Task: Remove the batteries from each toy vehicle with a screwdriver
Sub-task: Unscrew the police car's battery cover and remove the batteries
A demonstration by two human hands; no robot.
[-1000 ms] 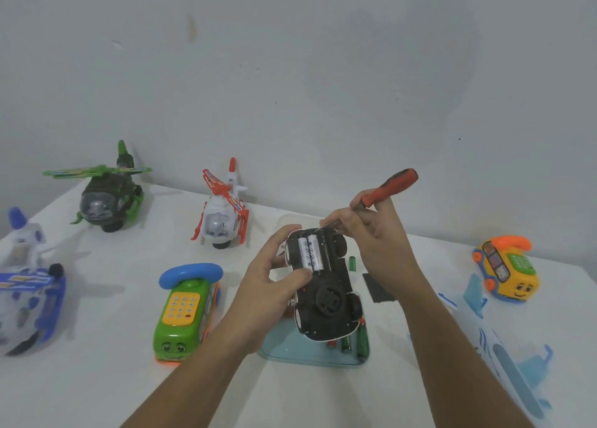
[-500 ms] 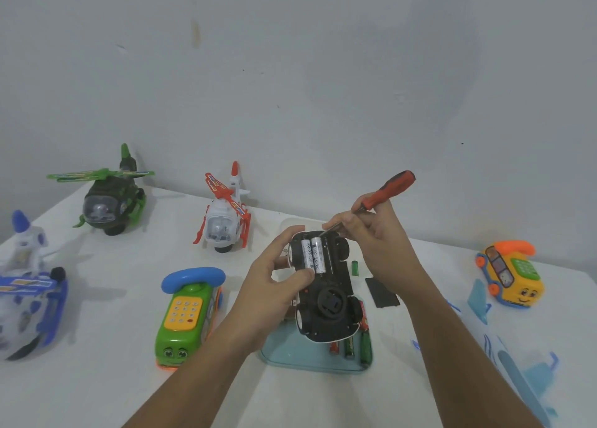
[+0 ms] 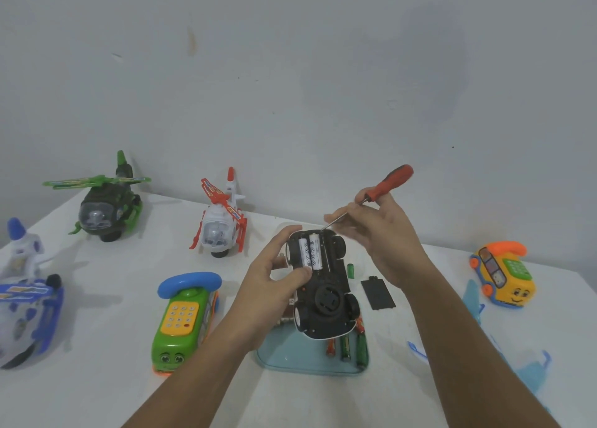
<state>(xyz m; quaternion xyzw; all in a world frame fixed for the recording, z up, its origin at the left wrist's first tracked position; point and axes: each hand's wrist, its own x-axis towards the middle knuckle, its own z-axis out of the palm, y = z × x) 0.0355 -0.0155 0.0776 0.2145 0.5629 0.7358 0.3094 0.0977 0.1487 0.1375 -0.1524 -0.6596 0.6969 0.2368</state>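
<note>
Left hand (image 3: pixel 274 285) grips the upturned car (image 3: pixel 326 298) over the tray (image 3: pixel 290 353); right hand (image 3: pixel 387 240) pinches the screwdriver (image 3: pixel 387 182), tip at the car's far edge.

Likely a home room: plain painted wall (image 3: pixel 290 72) with a brown stain (image 3: pixel 192 41), white table (image 3: pixel 113 379) pushed against it. Kids' toys sit by its back and left edges, e.g. helicopter (image 3: pixel 106 208), toy phone (image 3: pixel 184 317).

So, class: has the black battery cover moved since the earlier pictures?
No. The black battery cover keeps its place beside the loose green battery.
</note>
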